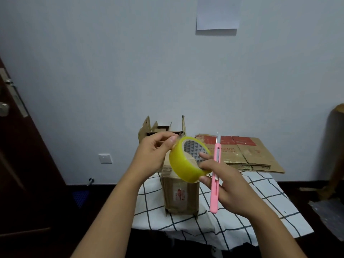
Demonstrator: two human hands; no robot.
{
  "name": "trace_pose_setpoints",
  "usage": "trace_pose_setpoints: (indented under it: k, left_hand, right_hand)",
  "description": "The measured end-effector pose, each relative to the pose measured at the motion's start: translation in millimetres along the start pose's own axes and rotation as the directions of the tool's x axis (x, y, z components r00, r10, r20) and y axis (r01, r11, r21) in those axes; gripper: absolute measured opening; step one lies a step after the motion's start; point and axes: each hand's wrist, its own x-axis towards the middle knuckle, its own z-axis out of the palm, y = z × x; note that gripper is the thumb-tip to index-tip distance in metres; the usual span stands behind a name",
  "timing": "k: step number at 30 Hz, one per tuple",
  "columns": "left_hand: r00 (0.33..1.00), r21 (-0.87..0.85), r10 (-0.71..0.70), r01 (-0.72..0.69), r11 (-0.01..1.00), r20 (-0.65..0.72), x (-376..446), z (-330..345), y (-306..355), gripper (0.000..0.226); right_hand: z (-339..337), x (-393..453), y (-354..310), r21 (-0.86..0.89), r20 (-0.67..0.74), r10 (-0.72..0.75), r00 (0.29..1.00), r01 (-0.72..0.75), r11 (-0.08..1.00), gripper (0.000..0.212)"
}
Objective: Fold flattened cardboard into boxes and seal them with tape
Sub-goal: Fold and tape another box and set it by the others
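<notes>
A yellow tape roll (pixel 183 164) is held up in front of me above a closed cardboard box (pixel 179 192) on the checked tablecloth (pixel 242 211). My right hand (pixel 227 185) grips the roll, fingers through its core, and also holds a pink utility knife (pixel 215 175) with its blade out and pointing up. My left hand (pixel 154 153) pinches at the roll's upper left rim, where the tape end seems to be. Flattened cardboard (pixel 247 153) lies stacked at the table's far right.
Open-topped cardboard boxes (pixel 160 130) stand behind the closed box by the wall. A dark wooden door (pixel 22 146) is at the left. A brown object (pixel 337 146) stands at the right edge, and a wall socket (pixel 105 158) sits low on the wall.
</notes>
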Motion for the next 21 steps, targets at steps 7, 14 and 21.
trace_pose_setpoints:
  k: [7,14,21]
  left_hand:
    - [1.0,-0.026,-0.021,0.021,0.999,0.018,0.9,-2.0,-7.8,0.019]
    - [0.996,0.064,-0.076,0.078,0.995,-0.037,5.5,-0.5,-13.0,0.019]
    - [0.958,-0.206,-0.283,0.269,0.941,-0.042,13.2,-3.3,-12.1,0.027]
  right_hand:
    - [2.0,4.3,1.3,0.046,0.023,0.017,1.0,-0.018,0.999,0.021]
    - [-0.2,7.4,2.3,0.246,0.02,0.078,0.997,-0.081,0.966,0.02]
    - [-9.4,11.9,9.2,0.424,-0.046,0.175,0.984,-0.139,0.895,0.059]
